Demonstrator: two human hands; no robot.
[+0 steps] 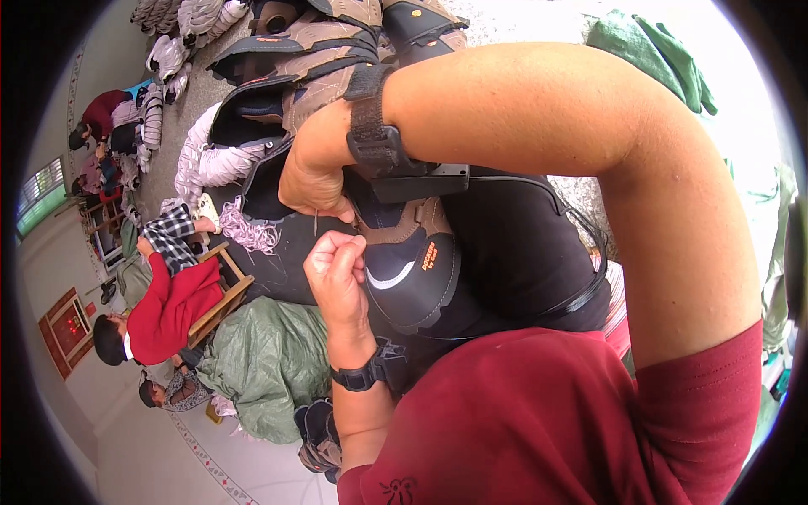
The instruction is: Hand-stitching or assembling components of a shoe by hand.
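A dark shoe upper (412, 282) with brown trim, a black toe and orange lettering lies across my lap. My right hand (316, 185) bends over its far edge, fingers closed, and a thin needle-like pin (316, 222) sticks out below them. Just nearer, my left hand (337, 269) is pinched at the upper's left side, close to its white edge; whatever lies between the fingertips is too small to make out. Black straps circle both wrists, and a black box (421, 183) on the right one hides part of the upper.
More brown and black shoe uppers (328, 42) are heaped ahead. Left of my hands lies a bundle of pale purple laces (246, 229). A green sack (265, 370) stands at lower left. Behind it a person in red (185, 299) sits by a wooden chair (220, 295). A black cable (581, 223) trails over my leg.
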